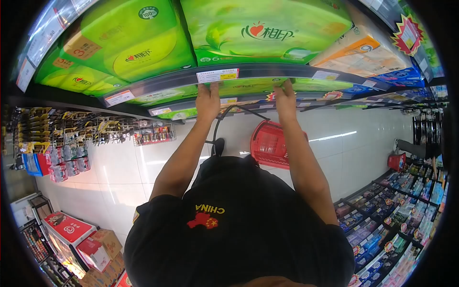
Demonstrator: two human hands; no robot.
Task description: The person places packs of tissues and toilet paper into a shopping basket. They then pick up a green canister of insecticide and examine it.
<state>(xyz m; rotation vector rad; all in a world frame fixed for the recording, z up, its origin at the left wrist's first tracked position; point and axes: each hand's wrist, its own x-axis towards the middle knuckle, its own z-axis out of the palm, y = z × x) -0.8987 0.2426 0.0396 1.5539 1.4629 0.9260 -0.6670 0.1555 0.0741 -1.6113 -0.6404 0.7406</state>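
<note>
A green tissue pack (pixel 245 86) lies on the lower shelf, mostly covered by the shelf edge above it. At its left end is my left hand (pixel 209 101), fingers closed on the pack, the tips partly hidden beneath the upper shelf edge. My right hand (pixel 286 99) grips the other end, thumb and fingers bent. On the upper shelf, right above, sit a large green tissue pack (pixel 267 33) and another green pack (pixel 138 48) to its left. A red shopping basket (pixel 270 146) with a black handle is on the floor, below my right forearm.
White and orange packs (pixel 363 50) fill the upper shelf's right end. Price tags (pixel 218 75) line the shelf edge. Hanging goods (pixel 62 126) are at the left, a red-topped freezer (pixel 67 227) at lower left. Stocked shelves (pixel 387 225) and another person's leg (pixel 412 149) are at the right.
</note>
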